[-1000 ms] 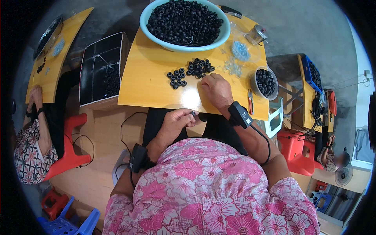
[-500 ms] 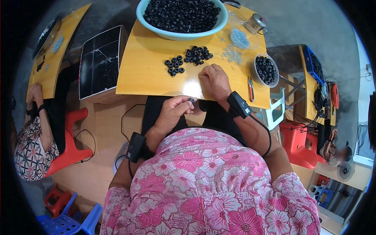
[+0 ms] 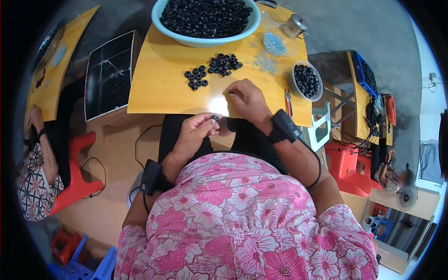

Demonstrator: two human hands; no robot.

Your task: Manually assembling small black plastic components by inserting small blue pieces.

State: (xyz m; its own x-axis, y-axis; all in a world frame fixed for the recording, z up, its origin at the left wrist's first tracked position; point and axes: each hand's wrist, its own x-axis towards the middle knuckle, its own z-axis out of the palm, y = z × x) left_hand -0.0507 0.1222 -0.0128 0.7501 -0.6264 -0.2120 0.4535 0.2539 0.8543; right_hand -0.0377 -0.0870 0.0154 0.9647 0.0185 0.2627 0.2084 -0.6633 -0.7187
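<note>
My left hand (image 3: pixel 193 130) is closed at the table's front edge. A small black ring (image 3: pixel 214 118) is pinched between its thumb and forefinger. Just to the right and a little farther off, my right hand (image 3: pixel 250 100) is over the tabletop with its fingers drawn together. Something tiny and dark shows at its fingertips, too small to name. Beyond the hands lie two loose clusters of black rings, a nearer-left cluster (image 3: pixel 196 77) and a farther cluster (image 3: pixel 224 64). Each hand's wrist wears a black strapped box.
A pale blue basin (image 3: pixel 205 43) of black rings stands at the back of the yellow table (image 3: pixel 158 93). To the right are a bowl (image 3: pixel 318 96) of rings, red-handled snips (image 3: pixel 289 103), small clear pieces (image 3: pixel 265 63) and a metal cup (image 3: pixel 294 27). Another person (image 3: pixel 39 177) sits at left.
My right hand has turned, its pinched fingertips now showing a tiny dark thing. My left hand still holds the ring. The whole view has shifted slightly.
</note>
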